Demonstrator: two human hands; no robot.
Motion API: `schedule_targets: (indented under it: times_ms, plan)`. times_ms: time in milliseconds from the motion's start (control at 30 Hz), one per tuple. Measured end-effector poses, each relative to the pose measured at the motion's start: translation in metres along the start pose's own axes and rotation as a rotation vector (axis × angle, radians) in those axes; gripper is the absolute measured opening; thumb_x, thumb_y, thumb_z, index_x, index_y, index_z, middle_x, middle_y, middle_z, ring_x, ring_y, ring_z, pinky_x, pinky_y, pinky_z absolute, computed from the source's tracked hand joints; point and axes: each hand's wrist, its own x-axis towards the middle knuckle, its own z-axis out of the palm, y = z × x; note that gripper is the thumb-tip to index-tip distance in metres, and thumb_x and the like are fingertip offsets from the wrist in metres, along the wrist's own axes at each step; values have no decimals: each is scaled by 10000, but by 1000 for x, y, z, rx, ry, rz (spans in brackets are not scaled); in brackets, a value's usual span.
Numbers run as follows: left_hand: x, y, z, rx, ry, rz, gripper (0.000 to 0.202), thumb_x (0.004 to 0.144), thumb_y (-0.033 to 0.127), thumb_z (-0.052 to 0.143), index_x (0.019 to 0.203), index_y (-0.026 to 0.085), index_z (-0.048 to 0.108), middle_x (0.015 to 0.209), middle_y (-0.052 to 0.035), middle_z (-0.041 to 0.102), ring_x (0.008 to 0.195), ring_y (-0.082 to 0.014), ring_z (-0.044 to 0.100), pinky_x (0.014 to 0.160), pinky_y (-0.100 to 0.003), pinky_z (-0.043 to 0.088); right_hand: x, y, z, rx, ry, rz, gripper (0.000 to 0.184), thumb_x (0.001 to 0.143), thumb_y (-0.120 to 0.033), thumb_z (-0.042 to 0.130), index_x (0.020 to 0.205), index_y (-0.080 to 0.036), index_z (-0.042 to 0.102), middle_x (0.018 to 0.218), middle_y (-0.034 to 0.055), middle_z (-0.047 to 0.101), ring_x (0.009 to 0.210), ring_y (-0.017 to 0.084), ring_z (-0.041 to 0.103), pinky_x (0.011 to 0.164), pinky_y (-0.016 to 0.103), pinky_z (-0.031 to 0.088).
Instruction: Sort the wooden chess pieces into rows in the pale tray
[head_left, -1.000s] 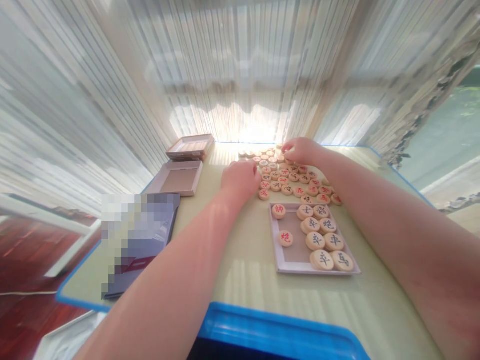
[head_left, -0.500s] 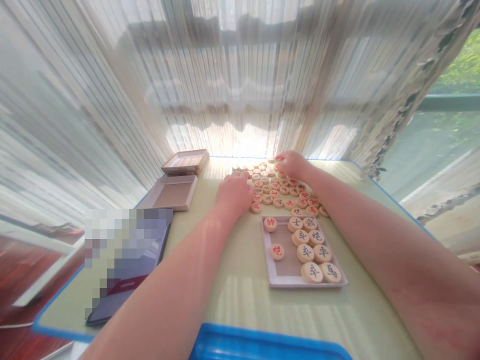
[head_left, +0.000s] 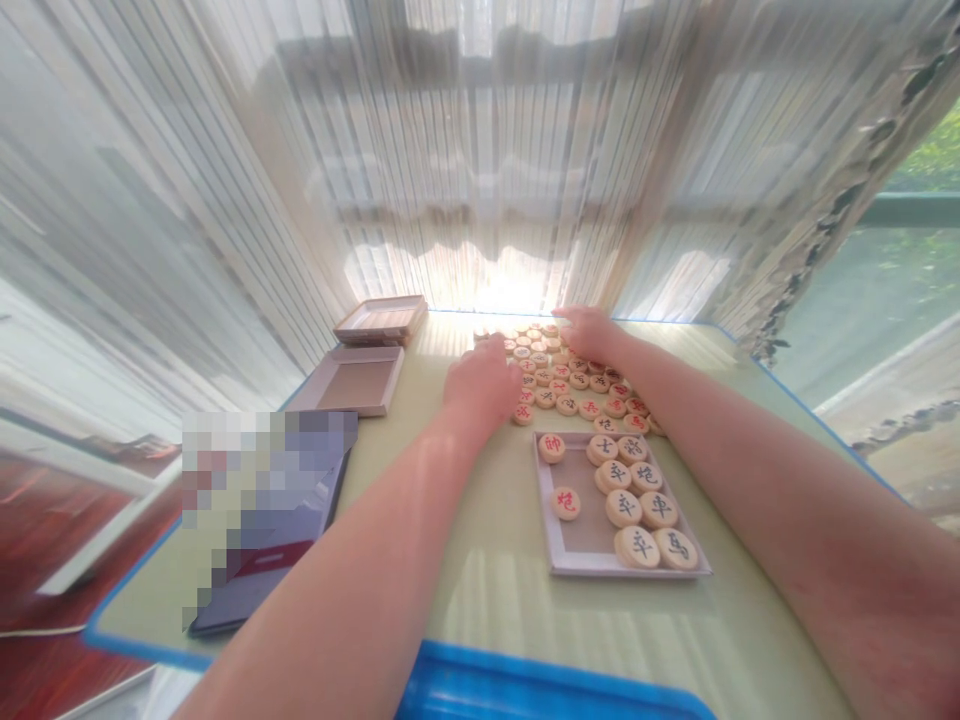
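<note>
Several wooden Chinese chess pieces (head_left: 559,386), marked with red or black characters, lie in a cluster on the pale table. My left hand (head_left: 484,380) rests at the cluster's left edge, fingers forward and apart, partly covering pieces there. At the far right of the cluster, my right hand (head_left: 592,333) has its fingers stretched toward the left, beside the pieces, with nothing visibly held. Nearer me is a shallow cardboard box tray (head_left: 581,562). It has black-marked pieces (head_left: 641,545) stacked along its right side and two red-marked pieces (head_left: 566,502) at the left.
An open shallow box (head_left: 364,380) and another box (head_left: 382,318) stand at the back left. A dark tablet-like device (head_left: 277,570), partly pixelated, lies at the left edge. A blue tray (head_left: 555,685) is at the front. Sheer curtains (head_left: 480,150) hang behind the table (head_left: 480,540).
The view has shifted slightly. My right hand's fingers have straightened a little, and the farthest pieces sit slightly nearer to me. My left hand stays at the cluster's left edge.
</note>
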Motion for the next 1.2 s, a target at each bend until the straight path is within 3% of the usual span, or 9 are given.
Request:
schedule_targets:
  times_ms: [67, 267, 433, 567, 733, 933, 1033, 1200]
  plan:
    - [0, 0, 0, 5, -9, 3, 333, 864, 290, 352, 1164, 176, 442, 1104, -114, 590, 1001, -237, 565, 822, -349, 437, 0, 0, -2, 5, -78, 32, 414, 807, -201, 424, 1184, -160, 591, 1238, 78, 581, 1141, 229, 504, 969, 325, 375]
    - [0, 1, 0, 31, -25, 4, 318, 864, 299, 356, 1137, 188, 473, 1079, -107, 608, 1001, -236, 566, 825, -343, 432, -3, -4, -10, 69, -58, 129, 427, 775, -273, 507, 1182, -186, 605, 1152, 62, 638, 1042, 220, 571, 880, 300, 429]
    - [1, 2, 0, 52, -30, -8, 325, 865, 302, 359, 1143, 192, 487, 1065, -100, 619, 1012, -235, 562, 840, -336, 429, -6, -17, -10, 67, -69, 86, 445, 809, -380, 496, 1199, -186, 587, 1145, 68, 640, 1030, 229, 574, 876, 309, 431]
    - [1, 0, 0, 29, -32, -4, 335, 867, 297, 350, 1151, 194, 495, 1073, -100, 617, 1005, -227, 565, 834, -333, 435, -4, -14, -9, 101, -91, 144, 442, 798, -299, 511, 1225, -191, 559, 1163, 69, 628, 864, 181, 621, 782, 276, 462]
    - [1, 1, -1, 34, -21, 15, 329, 851, 281, 356, 1114, 178, 525, 1050, -117, 622, 984, -254, 570, 810, -363, 446, -5, -4, -10, 192, -41, 134, 358, 737, -191, 556, 1083, -167, 644, 1019, 69, 677, 815, 173, 617, 730, 272, 475]
    - [1, 0, -2, 28, -37, 13, 324, 863, 283, 351, 1110, 186, 538, 1055, -107, 623, 994, -229, 567, 830, -330, 437, -14, -13, -18, 486, -55, 269, 366, 692, -221, 630, 1053, -162, 644, 980, 94, 672, 542, 100, 543, 442, 220, 424]
    - [1, -1, -2, 21, -45, 8, 326, 860, 282, 359, 1115, 185, 537, 1067, -104, 621, 996, -220, 567, 829, -318, 438, -13, -12, -16, 486, -4, 250, 359, 677, -190, 627, 1033, -149, 655, 967, 94, 670, 570, 105, 551, 455, 212, 436]
    - [1, -1, -2, 32, -30, 25, 318, 850, 279, 367, 1090, 182, 552, 1035, -109, 630, 977, -239, 574, 808, -339, 447, -8, -3, -10, 361, 25, 197, 326, 682, -74, 535, 951, -166, 694, 991, 84, 665, 670, 144, 597, 609, 270, 497]
